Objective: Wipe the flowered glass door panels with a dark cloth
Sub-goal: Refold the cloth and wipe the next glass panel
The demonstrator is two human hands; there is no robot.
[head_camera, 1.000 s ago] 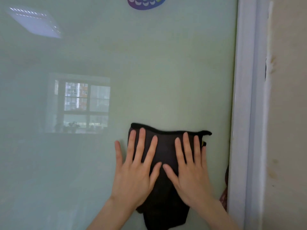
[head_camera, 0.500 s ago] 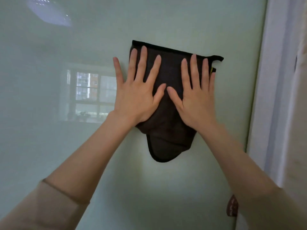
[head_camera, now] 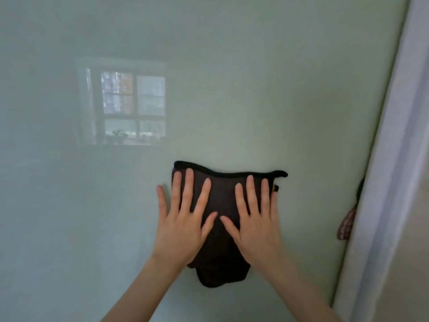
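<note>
Both hands lie flat and spread wide against the glass panel, pinning a dark cloth to it rather than gripping it. The left hand has its fingers fanned; the three middle ones and the thumb press on the cloth, while the little finger rests on bare glass just off the cloth's left edge. The right hand is spread the same way, all its fingers on the cloth, the little finger close to the cloth's right edge. The two thumbs angle toward each other and nearly meet at the cloth's middle. The cloth sits in the lower right part of the panel, near the pale door frame but apart from it. It is soft, matte, dark brown fabric with a black stitched hem (a small yellow tag shows at its right edge), and its lower part hangs in a loose rounded fold below the palms. The glass is smooth, frosted pale green, and carries a faint reflected window at upper left.
</note>
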